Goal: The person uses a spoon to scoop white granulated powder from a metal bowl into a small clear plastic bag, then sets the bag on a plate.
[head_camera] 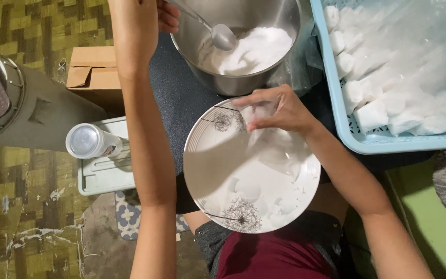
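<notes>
Filling step: your left hand (167, 15) grips the spoon (222, 36) in the steel bowl (285, 13) of white powder, your right hand (280, 109) pinches a clear bag (269, 147) over the plate's (207, 170) far rim, whose mouth, you may judge, needs opening.

Warm, fairly dim indoor light falls from above. Glare whitens the plate (223, 170) and the bagged white lumps in the blue basket (336, 124). Focus is soft, shadows diffuse.
</notes>
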